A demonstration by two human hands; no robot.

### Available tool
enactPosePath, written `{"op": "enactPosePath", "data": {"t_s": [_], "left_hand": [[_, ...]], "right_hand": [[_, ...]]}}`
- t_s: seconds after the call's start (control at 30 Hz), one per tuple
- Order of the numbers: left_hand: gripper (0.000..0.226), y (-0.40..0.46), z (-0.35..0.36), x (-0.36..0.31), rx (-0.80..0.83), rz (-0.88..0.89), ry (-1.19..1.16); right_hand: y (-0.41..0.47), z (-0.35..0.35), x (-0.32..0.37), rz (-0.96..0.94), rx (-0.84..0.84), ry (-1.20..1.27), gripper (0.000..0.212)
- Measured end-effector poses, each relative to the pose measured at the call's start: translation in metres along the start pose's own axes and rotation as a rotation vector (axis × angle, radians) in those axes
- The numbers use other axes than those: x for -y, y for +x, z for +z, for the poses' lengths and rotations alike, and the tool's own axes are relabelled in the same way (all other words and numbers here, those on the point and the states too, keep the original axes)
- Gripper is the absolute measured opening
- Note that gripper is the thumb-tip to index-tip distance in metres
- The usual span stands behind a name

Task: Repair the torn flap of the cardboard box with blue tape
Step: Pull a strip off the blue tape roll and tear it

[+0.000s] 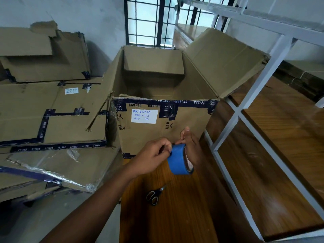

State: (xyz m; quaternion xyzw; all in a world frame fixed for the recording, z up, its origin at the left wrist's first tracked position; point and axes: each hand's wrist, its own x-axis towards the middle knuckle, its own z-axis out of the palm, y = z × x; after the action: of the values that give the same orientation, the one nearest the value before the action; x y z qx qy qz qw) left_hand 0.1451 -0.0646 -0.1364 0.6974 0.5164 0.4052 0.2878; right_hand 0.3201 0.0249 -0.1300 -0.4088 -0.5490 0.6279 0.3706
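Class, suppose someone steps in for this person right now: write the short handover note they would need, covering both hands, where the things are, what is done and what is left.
Left hand: pinching at the edge of the blue tape roll, apparently picking at the tape's free end.
Right hand: holding the roll from behind.
Cardboard box: open on the wooden table, with the roll held just in front of it.
Scissors: lying on the table, nearer than the roll.
Done: roll picked up; no strip pulled out or visible on the box.
Left: pull a strip, cut it, tape the torn flap.
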Motion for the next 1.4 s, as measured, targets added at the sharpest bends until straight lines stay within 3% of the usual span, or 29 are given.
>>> {"op": "enactPosePath", "data": {"t_s": [0.23, 0.3, 0.43, 0.73, 0.9, 1.17, 1.4], "left_hand": [[0.019, -0.002, -0.001, 0.006, -0.034, -0.154, -0.202], [0.025, -0.003, 0.001, 0.006, -0.048, -0.153, -0.193], [0.016, -0.002, 0.007, 0.006, -0.148, -0.131, -0.195], [0.017, 0.003, 0.006, 0.005, -0.107, -0.126, -0.01], [0.011, 0.003, 0.011, 0.003, -0.173, -0.065, 0.13], [0.02, 0.002, 0.013, 0.007, -0.204, -0.118, 0.061], [0.016, 0.006, 0.009, 0.006, -0.173, -0.11, 0.184]], "right_hand": [[0.005, -0.005, -0.002, 0.023, -0.031, -0.027, 0.054], [0.006, -0.003, 0.001, 0.025, -0.047, -0.033, 0.054], [0.008, -0.004, 0.0, 0.012, -0.09, -0.065, 0.048], [0.014, -0.003, -0.004, -0.1, -0.138, -0.271, 0.046], [0.012, -0.003, -0.002, -0.225, -0.179, -0.422, 0.039], [0.004, -0.001, 0.003, -0.233, -0.183, -0.453, 0.036], [0.006, 0.0, 0.001, -0.225, -0.165, -0.461, 0.038]]}}
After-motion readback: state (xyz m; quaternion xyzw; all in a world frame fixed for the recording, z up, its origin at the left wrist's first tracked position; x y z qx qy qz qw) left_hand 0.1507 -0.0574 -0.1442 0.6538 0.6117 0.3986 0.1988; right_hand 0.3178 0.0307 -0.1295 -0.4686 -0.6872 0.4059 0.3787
